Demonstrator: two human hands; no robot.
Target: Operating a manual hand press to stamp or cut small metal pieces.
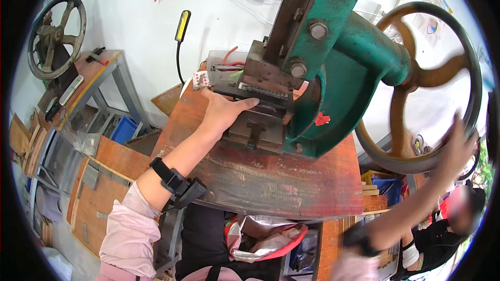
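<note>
A green hand press (338,88) with a large spoked handwheel (405,99) stands on a worn wooden bench. Under its ram is a dark metal die block (260,96) with a toothed, ridged strip along its upper side. My left hand (221,112) grips the left end of this block. Its thumb lies along the block's front face, and the other fingers are mostly hidden behind it. At the lower right of the handwheel's rim is my right hand (455,145), smeared by motion, so its grip cannot be made out.
A checked red-and-white packet (200,79) and a clear tray (221,60) sit behind my left hand. A yellow-black lamp (182,26) rises on a bent stem. An open silver-lined bag (265,237) is below the bench edge. Another person (442,239) is at lower right.
</note>
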